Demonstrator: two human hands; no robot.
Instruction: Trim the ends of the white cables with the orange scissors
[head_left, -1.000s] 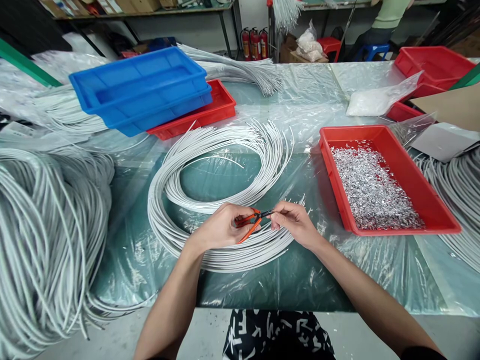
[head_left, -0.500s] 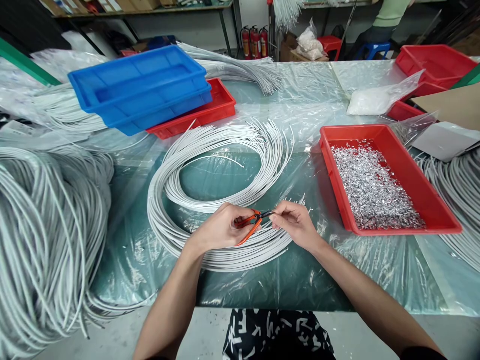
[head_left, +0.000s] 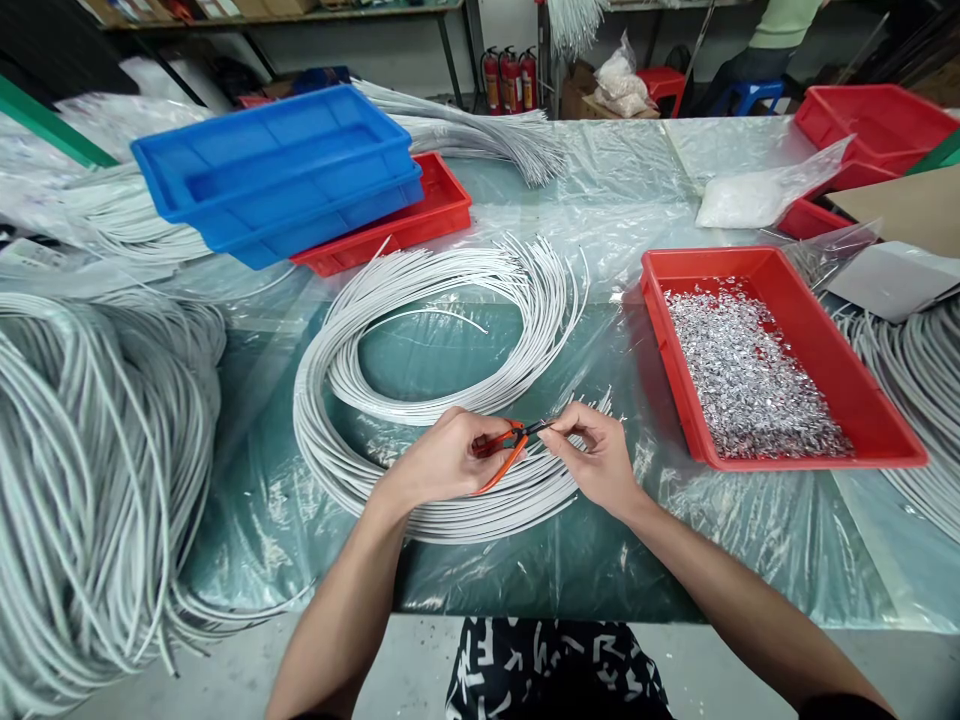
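My left hand (head_left: 450,455) is closed around the orange handles of a pair of pliers (head_left: 504,462), whose dark jaws point right. At the tip of those jaws, the thumb and fingers of my right hand (head_left: 592,450) are pinched together; what they hold is too small to make out. Beneath both hands lies a coil of pale grey cable (head_left: 480,520), its cut ends fanned out near my right hand. A second overlapping coil (head_left: 540,330) rests just behind it.
Right of my hands stands a red tray (head_left: 885,420) with many small shiny metal pieces (head_left: 750,380). Stacked blue trays (head_left: 277,170) sit on a red tray (head_left: 450,195) at back left. A big cable heap (head_left: 97,470) fills the left side. A seated person (head_left: 780,30) is far behind.
My right hand has shifted very slightly at the pliers' tip. The left hand keeps its hold on the pliers, and the coils lie as before.
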